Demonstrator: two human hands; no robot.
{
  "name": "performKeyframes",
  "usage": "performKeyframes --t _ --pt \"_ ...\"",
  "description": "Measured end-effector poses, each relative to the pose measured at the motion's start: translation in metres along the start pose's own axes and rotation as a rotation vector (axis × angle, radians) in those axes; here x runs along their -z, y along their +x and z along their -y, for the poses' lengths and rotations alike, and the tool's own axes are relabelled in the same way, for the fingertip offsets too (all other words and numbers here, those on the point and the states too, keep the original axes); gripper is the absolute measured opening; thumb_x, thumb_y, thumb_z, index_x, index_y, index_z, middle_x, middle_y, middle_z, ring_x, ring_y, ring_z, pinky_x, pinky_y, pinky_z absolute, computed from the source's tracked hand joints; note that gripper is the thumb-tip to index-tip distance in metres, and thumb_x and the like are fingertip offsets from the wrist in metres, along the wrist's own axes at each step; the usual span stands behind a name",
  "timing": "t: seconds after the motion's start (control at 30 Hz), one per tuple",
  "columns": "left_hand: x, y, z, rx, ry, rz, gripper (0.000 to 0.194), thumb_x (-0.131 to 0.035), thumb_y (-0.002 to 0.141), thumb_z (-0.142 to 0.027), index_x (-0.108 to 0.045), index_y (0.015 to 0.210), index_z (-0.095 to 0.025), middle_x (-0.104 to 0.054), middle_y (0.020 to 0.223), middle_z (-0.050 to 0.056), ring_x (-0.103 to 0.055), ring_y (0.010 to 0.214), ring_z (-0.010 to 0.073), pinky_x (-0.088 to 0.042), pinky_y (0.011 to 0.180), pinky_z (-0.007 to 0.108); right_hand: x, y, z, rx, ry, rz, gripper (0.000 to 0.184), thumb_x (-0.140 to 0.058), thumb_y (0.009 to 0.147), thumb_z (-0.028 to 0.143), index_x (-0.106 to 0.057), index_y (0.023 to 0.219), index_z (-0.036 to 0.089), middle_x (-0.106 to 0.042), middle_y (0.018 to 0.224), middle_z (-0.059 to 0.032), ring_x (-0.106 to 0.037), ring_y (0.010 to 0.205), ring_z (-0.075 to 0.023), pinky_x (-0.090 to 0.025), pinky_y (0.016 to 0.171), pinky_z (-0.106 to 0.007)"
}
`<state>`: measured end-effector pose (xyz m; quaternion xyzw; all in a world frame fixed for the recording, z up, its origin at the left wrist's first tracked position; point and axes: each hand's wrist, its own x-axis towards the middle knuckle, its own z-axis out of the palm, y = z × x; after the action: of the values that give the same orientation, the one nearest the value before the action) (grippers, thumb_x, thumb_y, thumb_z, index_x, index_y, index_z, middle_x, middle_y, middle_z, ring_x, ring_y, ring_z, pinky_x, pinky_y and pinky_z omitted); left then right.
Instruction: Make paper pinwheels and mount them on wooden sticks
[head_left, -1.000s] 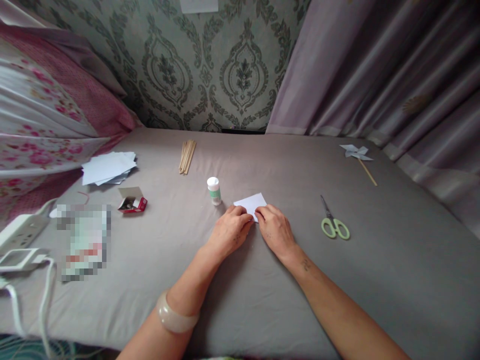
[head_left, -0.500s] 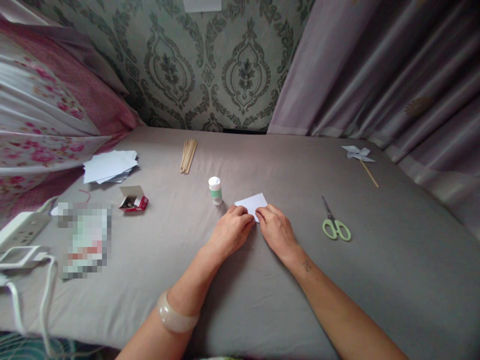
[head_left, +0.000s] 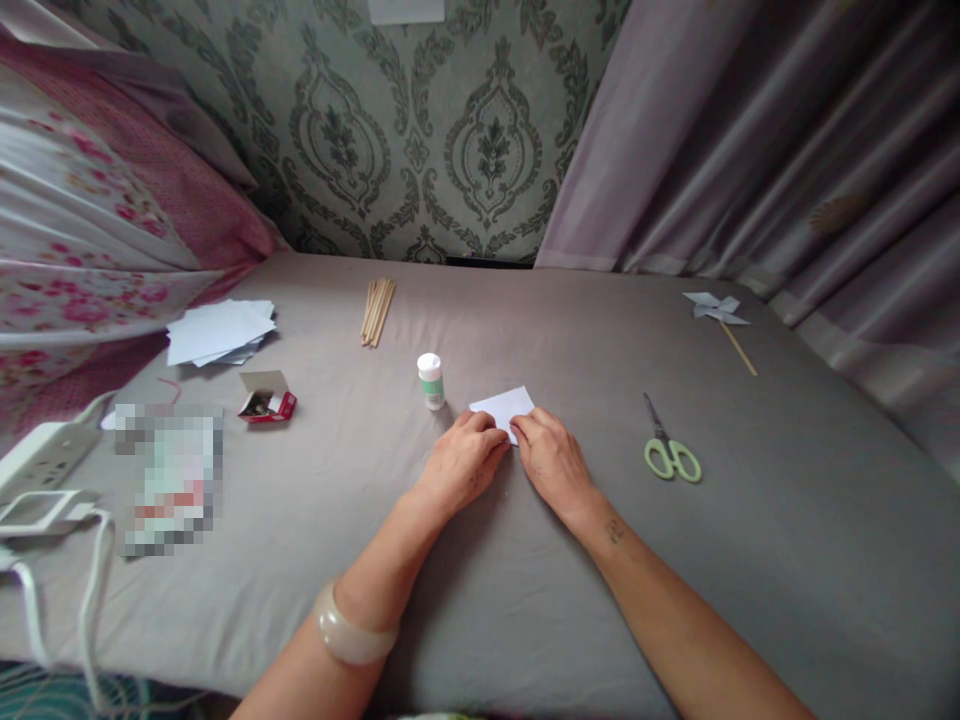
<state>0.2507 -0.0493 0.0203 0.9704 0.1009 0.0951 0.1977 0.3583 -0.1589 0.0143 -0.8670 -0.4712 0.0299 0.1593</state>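
A small white folded paper (head_left: 504,404) lies on the grey sheet (head_left: 480,600) in the middle. My left hand (head_left: 463,460) and my right hand (head_left: 552,457) rest side by side on its near edge, fingers curled and pinching the paper between them. A pale bangle sits on my left wrist. A small white bottle with a green label (head_left: 430,381) stands upright just left of the paper.
Green-handled scissors (head_left: 667,446) lie to the right. A paper pinwheel on a stick (head_left: 716,309) lies far right. Wooden sticks (head_left: 376,297), a stack of white paper (head_left: 219,332), a small red box (head_left: 266,398) and a power strip (head_left: 41,455) sit left.
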Motion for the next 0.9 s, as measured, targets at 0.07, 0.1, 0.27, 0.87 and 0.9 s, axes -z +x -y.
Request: performKeyframes --t 0.07,0.1,0.27,0.87,0.9 --pt "0.0 0.0 0.0 -0.004 0.004 0.001 0.028 -0.042 0.094 -0.025 -0.069 0.096 -0.018 -0.063 0.097 0.009 -0.055 0.097 0.0216 -0.048 0.085 0.033 0.002 0.0 0.001 0.008 -0.018 0.024 0.028 -0.04 0.095 0.016 -0.068 0.097 0.019 -0.065 0.095 -0.0099 -0.058 0.091 -0.0198 -0.041 0.077 -0.028" --pt "0.0 0.0 0.0 -0.008 0.005 0.0 0.028 -0.042 0.094 -0.025 -0.069 0.096 -0.017 -0.063 0.097 0.009 -0.056 0.096 0.0217 -0.048 0.085 0.033 0.003 0.0 0.001 0.011 -0.034 0.037 0.028 -0.04 0.095 0.016 -0.067 0.098 0.019 -0.064 0.096 -0.0097 -0.058 0.093 -0.0196 -0.041 0.077 -0.028" --pt "-0.003 0.0 0.005 -0.029 -0.054 -0.043 0.027 -0.044 0.093 -0.024 -0.07 0.094 -0.017 -0.065 0.097 0.009 -0.057 0.096 0.0212 -0.048 0.085 0.032 0.015 -0.002 0.005 0.042 -0.133 0.066 0.027 -0.042 0.092 0.013 -0.068 0.099 0.019 -0.062 0.103 -0.0093 -0.053 0.101 -0.0211 -0.041 0.076 -0.028" --pt "0.048 -0.015 0.035 0.644 -0.205 -0.066 0.033 -0.051 0.081 -0.043 -0.065 0.065 -0.017 -0.062 0.061 0.004 -0.057 0.061 0.0182 -0.031 0.053 0.026 0.016 0.011 0.002 0.148 -0.21 0.099 0.031 -0.039 0.091 0.009 -0.068 0.09 0.017 -0.063 0.101 -0.0103 -0.05 0.098 -0.0221 -0.04 0.076 -0.03" --pt "0.049 -0.015 0.038 0.668 -0.202 -0.094 0.032 -0.052 0.08 -0.044 -0.065 0.066 -0.018 -0.063 0.062 0.005 -0.058 0.063 0.0191 -0.033 0.055 0.026 0.016 0.01 0.002 0.148 -0.209 0.094 0.031 -0.039 0.091 0.009 -0.069 0.089 0.017 -0.063 0.101 -0.0104 -0.05 0.098 -0.0223 -0.04 0.076 -0.03"
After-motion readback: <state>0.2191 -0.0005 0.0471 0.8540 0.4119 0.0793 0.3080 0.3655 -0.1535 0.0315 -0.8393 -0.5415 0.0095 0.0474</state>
